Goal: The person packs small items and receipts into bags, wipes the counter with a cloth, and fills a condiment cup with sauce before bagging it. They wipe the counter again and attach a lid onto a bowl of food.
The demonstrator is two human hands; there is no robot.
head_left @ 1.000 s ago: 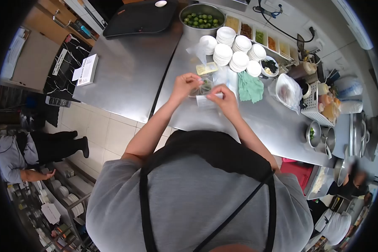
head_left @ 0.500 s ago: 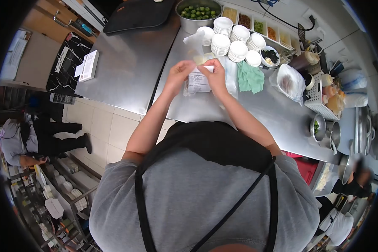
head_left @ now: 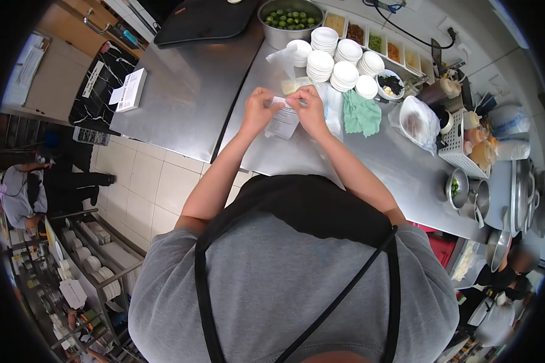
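Note:
A printed paper slip (head_left: pixel 282 123) hangs between my two hands over the metal counter. My left hand (head_left: pixel 261 107) pinches its upper left edge, and my right hand (head_left: pixel 307 107) pinches the upper right. Behind the slip lies a clear plastic bag, mostly hidden. Just beyond my fingers is a pale yellow packet (head_left: pixel 295 85), with a translucent bag (head_left: pixel 283 60) beside it. To the right of my right hand are clear plastic bags (head_left: pixel 332 109) and a crumpled green cloth (head_left: pixel 361 114).
Stacks of white bowls (head_left: pixel 345 74) stand behind, near a metal pot of limes (head_left: pixel 290 32) and ingredient containers (head_left: pixel 375 42). Farther right are a bagged bowl (head_left: pixel 415 121) and a basket of bottles (head_left: pixel 458 145). A co-worker (head_left: pixel 24 193) is at the far left.
The slip has come up from lower right to between my hands, and both hands now grip its top edge. The co-worker at left has shifted position.

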